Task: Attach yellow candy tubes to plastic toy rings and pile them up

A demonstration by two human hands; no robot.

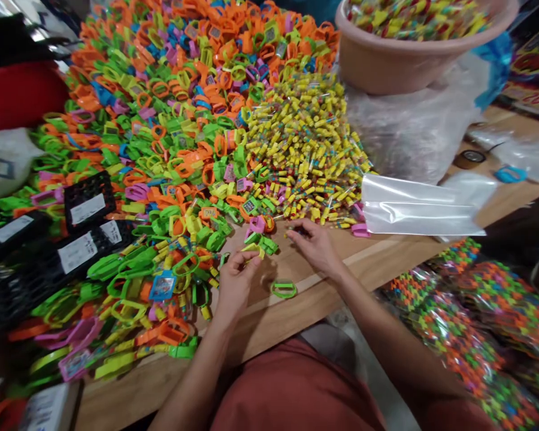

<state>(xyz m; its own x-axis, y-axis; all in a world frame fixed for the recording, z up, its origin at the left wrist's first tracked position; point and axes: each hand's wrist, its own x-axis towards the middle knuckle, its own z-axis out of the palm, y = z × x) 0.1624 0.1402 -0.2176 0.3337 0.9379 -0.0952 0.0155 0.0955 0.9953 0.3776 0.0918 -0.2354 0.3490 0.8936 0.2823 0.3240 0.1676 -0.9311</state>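
Note:
My left hand (236, 276) is closed, with thumb and fingers pinching a yellow-green toy watch (254, 248). Just beyond it, a green toy watch (268, 244) lies on the wood. My right hand (313, 244) is at the near edge of a heap of small yellow wrapped candy rolls (309, 143). Its fingers are drawn together at the tips; what they hold is too small to make out. Between my wrists, a lone green toy watch ring (283, 290) rests on the table (314, 299). Pink and orange watches lie in front of my hands.
A big pile of colourful toy watches (161, 120) covers the left and back. Black trays (90, 200) sit at left. A pink basin (399, 60) of wrapped candy stands at back right, near clear plastic bags (413, 209). Filled bags (458, 323) lie below, beyond the table edge.

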